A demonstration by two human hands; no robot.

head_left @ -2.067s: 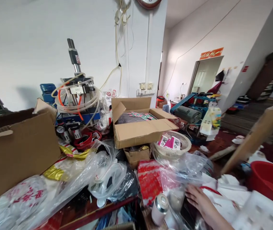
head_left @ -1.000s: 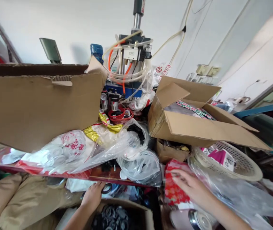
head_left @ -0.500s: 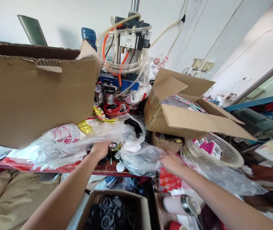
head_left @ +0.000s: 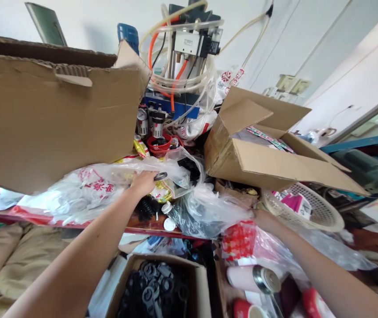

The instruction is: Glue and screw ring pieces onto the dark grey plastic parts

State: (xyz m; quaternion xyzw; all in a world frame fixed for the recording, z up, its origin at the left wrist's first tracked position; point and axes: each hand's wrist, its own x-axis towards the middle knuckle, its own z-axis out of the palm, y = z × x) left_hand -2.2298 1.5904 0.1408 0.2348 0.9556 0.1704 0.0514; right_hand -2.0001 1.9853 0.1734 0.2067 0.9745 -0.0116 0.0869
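My left hand (head_left: pixel 143 182) is over the clutter on the bench, closed on a small black ring (head_left: pixel 160 176) that sticks out at the fingertips. Beneath it lie a clear plastic bag (head_left: pixel 175 172), a gold and white packet (head_left: pixel 162 192) and a black coiled part (head_left: pixel 147 207). My right hand (head_left: pixel 259 216) is at the right end of another clear plastic bag (head_left: pixel 215 205), which is drawn out toward it. Its fingers are partly hidden, but they appear closed on the bag's edge.
Below the bench edge stands a box of black rings (head_left: pixel 205 282). A pink flask (head_left: pixel 242 277) lies right of it. A large carton (head_left: pixel 56 119) is at left, an open carton (head_left: pixel 265 161) at right, and a white basket (head_left: pixel 328 212) beside it. Behind is a machine with hoses (head_left: pixel 189 42).
My left hand has risen from the bench clutter and now shows a black ring. My right hand has moved right, and the plastic bag stretches after it. The view has shifted slightly.
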